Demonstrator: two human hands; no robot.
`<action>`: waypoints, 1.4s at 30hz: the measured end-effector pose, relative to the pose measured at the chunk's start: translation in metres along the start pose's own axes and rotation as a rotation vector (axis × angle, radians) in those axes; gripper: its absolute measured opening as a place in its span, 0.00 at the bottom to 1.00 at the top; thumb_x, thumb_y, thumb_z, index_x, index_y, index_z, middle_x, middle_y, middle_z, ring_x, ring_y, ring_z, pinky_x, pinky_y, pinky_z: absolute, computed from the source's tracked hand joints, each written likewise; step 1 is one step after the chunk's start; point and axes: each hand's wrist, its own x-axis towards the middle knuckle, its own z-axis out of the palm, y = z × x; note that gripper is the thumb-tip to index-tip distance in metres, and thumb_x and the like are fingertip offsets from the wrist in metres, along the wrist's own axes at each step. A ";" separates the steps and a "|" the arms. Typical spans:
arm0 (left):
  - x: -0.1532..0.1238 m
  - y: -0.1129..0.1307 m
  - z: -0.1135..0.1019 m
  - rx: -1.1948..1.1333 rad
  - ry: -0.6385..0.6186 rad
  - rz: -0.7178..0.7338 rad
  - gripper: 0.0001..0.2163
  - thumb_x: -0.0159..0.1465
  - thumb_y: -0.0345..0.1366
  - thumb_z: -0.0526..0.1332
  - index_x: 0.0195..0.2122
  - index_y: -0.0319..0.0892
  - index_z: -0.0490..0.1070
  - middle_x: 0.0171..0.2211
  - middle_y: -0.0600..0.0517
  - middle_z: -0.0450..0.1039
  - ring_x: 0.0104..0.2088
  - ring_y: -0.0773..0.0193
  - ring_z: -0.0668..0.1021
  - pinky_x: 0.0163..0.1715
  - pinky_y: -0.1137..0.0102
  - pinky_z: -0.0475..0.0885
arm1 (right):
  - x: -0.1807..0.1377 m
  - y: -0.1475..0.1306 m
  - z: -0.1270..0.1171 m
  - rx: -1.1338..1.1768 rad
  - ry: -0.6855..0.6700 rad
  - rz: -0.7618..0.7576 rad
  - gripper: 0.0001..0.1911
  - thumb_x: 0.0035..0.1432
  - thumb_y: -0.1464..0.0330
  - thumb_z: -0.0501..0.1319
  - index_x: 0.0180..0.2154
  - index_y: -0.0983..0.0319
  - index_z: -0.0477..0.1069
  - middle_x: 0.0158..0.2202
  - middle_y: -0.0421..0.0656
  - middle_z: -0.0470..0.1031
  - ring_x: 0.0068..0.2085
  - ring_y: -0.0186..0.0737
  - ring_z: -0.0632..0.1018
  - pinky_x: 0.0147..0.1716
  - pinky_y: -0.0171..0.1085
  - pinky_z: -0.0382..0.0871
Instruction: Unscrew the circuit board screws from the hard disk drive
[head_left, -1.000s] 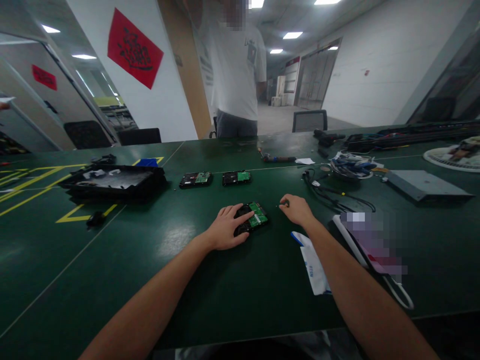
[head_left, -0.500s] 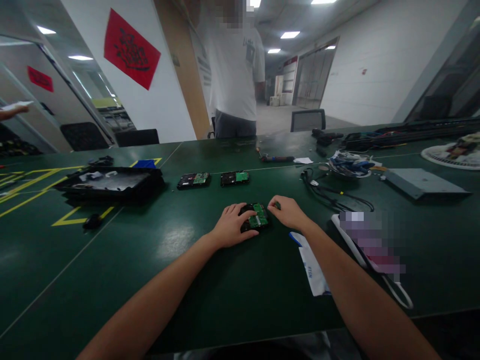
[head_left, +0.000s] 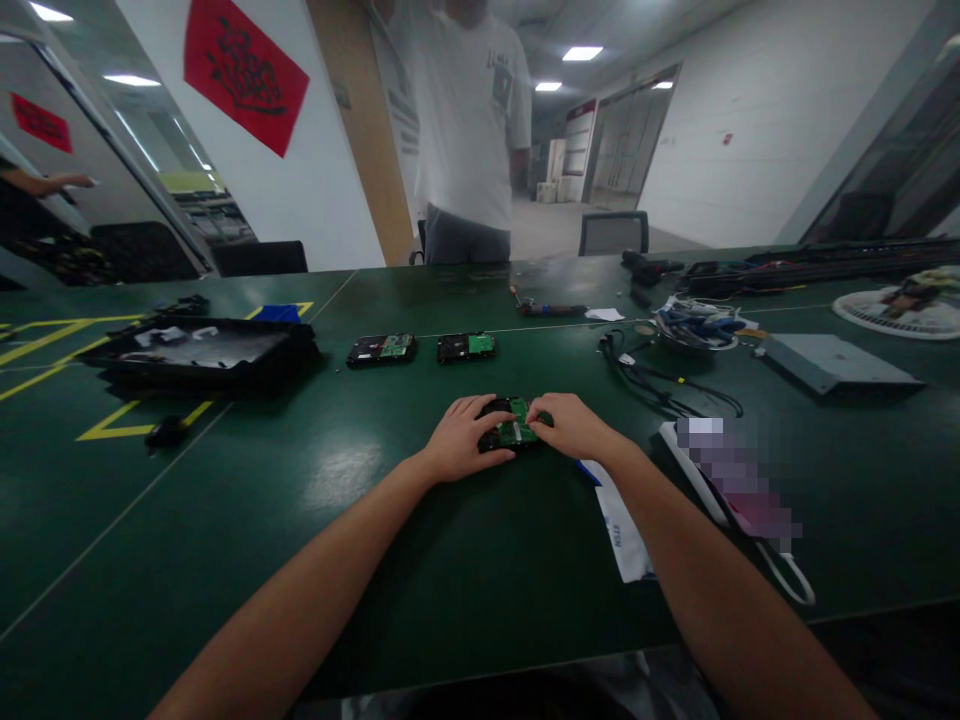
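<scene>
A hard drive (head_left: 517, 432) lies flat on the green table with its green circuit board facing up. My left hand (head_left: 456, 440) grips it from the left, with fingers across its far side and top and the thumb along its near edge. Over the drive's right end is my right hand (head_left: 571, 424), its fingertips pinched together against the board. Whatever may be between those fingertips is hidden. Farther back on the table rest two more hard drives, one to the left (head_left: 381, 350) and one nearer the middle (head_left: 466, 346), both with green boards showing.
A black tray (head_left: 277, 350) stands at the left. To the right lie a white printed packet (head_left: 622, 535), a phone (head_left: 739, 480), black cables (head_left: 645, 380), a bowl of wires (head_left: 697, 325) and a grey metal box (head_left: 840, 362). A person (head_left: 472, 130) stands across the table.
My right hand has moved left onto the right end of the hard drive. My left hand keeps its grip on the drive. The view has shifted slightly.
</scene>
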 end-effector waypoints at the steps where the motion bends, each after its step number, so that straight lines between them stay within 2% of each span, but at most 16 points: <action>1: 0.000 0.000 0.000 0.002 0.000 0.001 0.29 0.64 0.57 0.65 0.64 0.53 0.69 0.69 0.45 0.58 0.66 0.43 0.65 0.64 0.48 0.61 | -0.001 0.000 -0.002 0.013 -0.002 -0.005 0.06 0.61 0.70 0.62 0.36 0.58 0.79 0.40 0.43 0.81 0.42 0.43 0.79 0.48 0.44 0.71; 6: 0.000 -0.002 0.003 0.003 0.012 -0.005 0.29 0.63 0.56 0.66 0.63 0.54 0.69 0.69 0.45 0.59 0.66 0.43 0.65 0.64 0.48 0.60 | -0.003 0.002 -0.006 0.103 -0.004 0.024 0.08 0.61 0.71 0.62 0.36 0.56 0.80 0.40 0.41 0.82 0.42 0.43 0.81 0.47 0.44 0.72; 9: 0.001 -0.002 0.004 -0.001 0.018 -0.007 0.29 0.63 0.56 0.67 0.63 0.54 0.69 0.69 0.46 0.59 0.66 0.43 0.65 0.64 0.48 0.60 | -0.003 0.004 -0.006 0.121 0.065 0.078 0.08 0.60 0.71 0.61 0.38 0.57 0.79 0.41 0.42 0.82 0.43 0.43 0.81 0.47 0.43 0.72; 13: 0.001 -0.002 0.002 -0.001 0.016 0.004 0.29 0.64 0.57 0.65 0.64 0.54 0.69 0.69 0.46 0.59 0.66 0.43 0.65 0.64 0.48 0.61 | -0.002 0.008 -0.016 0.120 0.334 0.191 0.16 0.59 0.74 0.59 0.49 0.60 0.74 0.44 0.46 0.81 0.45 0.45 0.80 0.48 0.45 0.72; 16: 0.000 -0.002 0.001 0.005 0.008 0.011 0.30 0.64 0.59 0.64 0.64 0.54 0.68 0.69 0.45 0.58 0.66 0.42 0.65 0.64 0.47 0.61 | -0.003 0.010 -0.028 0.155 0.618 0.215 0.26 0.59 0.75 0.58 0.59 0.60 0.67 0.46 0.47 0.80 0.44 0.45 0.80 0.50 0.47 0.72; 18: 0.000 -0.002 0.001 0.012 0.009 0.007 0.30 0.65 0.59 0.64 0.64 0.54 0.68 0.69 0.45 0.58 0.66 0.42 0.65 0.64 0.47 0.61 | -0.003 0.010 -0.031 0.176 0.768 0.180 0.27 0.61 0.73 0.58 0.61 0.60 0.63 0.48 0.48 0.79 0.44 0.45 0.81 0.51 0.48 0.73; 20: 0.000 -0.002 0.002 0.013 0.009 0.002 0.30 0.64 0.58 0.64 0.64 0.54 0.68 0.69 0.45 0.58 0.66 0.43 0.65 0.64 0.47 0.61 | -0.002 0.010 -0.028 0.177 0.855 0.133 0.25 0.63 0.71 0.59 0.61 0.60 0.63 0.51 0.50 0.78 0.45 0.46 0.81 0.52 0.49 0.73; 22: 0.000 -0.002 0.002 0.010 0.011 -0.001 0.30 0.64 0.58 0.65 0.64 0.55 0.68 0.69 0.46 0.58 0.66 0.43 0.65 0.64 0.47 0.60 | -0.001 0.010 -0.021 0.161 0.865 0.096 0.21 0.64 0.69 0.58 0.59 0.60 0.64 0.53 0.52 0.76 0.49 0.48 0.80 0.52 0.49 0.74; 24: 0.000 -0.002 0.003 0.009 0.015 -0.002 0.30 0.64 0.58 0.65 0.64 0.54 0.68 0.69 0.46 0.58 0.66 0.43 0.65 0.64 0.47 0.60 | 0.000 0.010 -0.013 0.134 0.788 0.072 0.18 0.65 0.68 0.58 0.56 0.60 0.66 0.52 0.52 0.76 0.49 0.49 0.80 0.51 0.50 0.75; 29: 0.000 -0.002 0.003 0.018 0.017 -0.001 0.29 0.64 0.58 0.64 0.64 0.54 0.69 0.69 0.45 0.59 0.66 0.43 0.65 0.64 0.48 0.60 | -0.001 0.013 -0.009 0.051 0.589 0.143 0.31 0.62 0.71 0.58 0.65 0.59 0.57 0.49 0.51 0.78 0.44 0.51 0.81 0.50 0.53 0.75; 31: 0.000 -0.003 0.003 0.022 0.020 0.002 0.30 0.64 0.58 0.64 0.64 0.54 0.69 0.69 0.45 0.59 0.66 0.43 0.65 0.64 0.47 0.61 | -0.003 0.013 -0.012 0.039 0.554 0.158 0.35 0.61 0.72 0.58 0.68 0.58 0.54 0.49 0.51 0.78 0.44 0.51 0.81 0.50 0.54 0.75; 34: 0.000 -0.003 0.004 0.023 0.032 0.013 0.29 0.64 0.58 0.65 0.64 0.54 0.69 0.69 0.45 0.59 0.66 0.43 0.65 0.64 0.47 0.61 | -0.003 0.009 -0.013 0.104 0.639 0.123 0.35 0.62 0.70 0.59 0.69 0.58 0.52 0.51 0.51 0.78 0.45 0.52 0.81 0.51 0.55 0.76; 37: 0.000 -0.004 0.005 0.020 0.050 0.027 0.29 0.64 0.57 0.65 0.64 0.54 0.69 0.68 0.45 0.59 0.65 0.43 0.66 0.63 0.47 0.62 | -0.001 0.000 -0.006 0.279 0.733 0.072 0.37 0.63 0.65 0.61 0.70 0.55 0.50 0.53 0.51 0.76 0.42 0.49 0.82 0.44 0.51 0.81; 42: 0.000 -0.004 0.006 0.016 0.069 0.043 0.29 0.64 0.57 0.66 0.64 0.54 0.69 0.68 0.45 0.60 0.65 0.43 0.66 0.62 0.47 0.63 | 0.001 -0.013 0.007 0.370 0.668 -0.036 0.35 0.64 0.64 0.62 0.69 0.52 0.53 0.57 0.49 0.74 0.45 0.49 0.82 0.48 0.52 0.82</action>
